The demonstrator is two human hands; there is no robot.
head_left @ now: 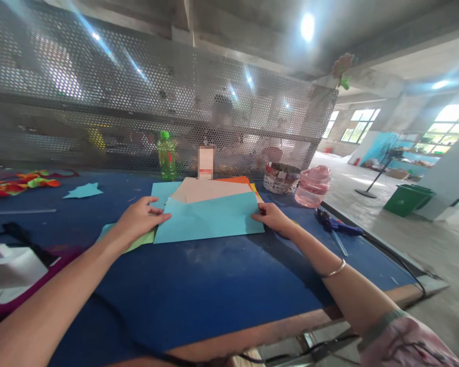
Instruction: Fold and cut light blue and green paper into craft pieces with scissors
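A light blue sheet of paper (210, 219) is held between my two hands, tilted over the blue tabletop. At its left edge, my left hand (141, 219) pinches the paper between thumb and fingers. My right hand (271, 216) grips the opposite edge, thumb in front and fingers curled behind. Behind the sheet lies pale pink paper (214, 189), with an orange sheet (239, 180) showing past it. More light blue paper (158, 189) pokes out at the back left. A green sheet (139, 242) lies partly under my left wrist.
Along the back stand a green bottle (167, 157), a woven basket (281, 178) and a pink water jug (312, 187). A blue glue gun (338, 224) with its cord lies right. Blue star-shaped paper (84, 190), colourful scraps (21, 184) and a white power adapter (13, 270) are left. A perforated metal screen (137, 117) rises behind.
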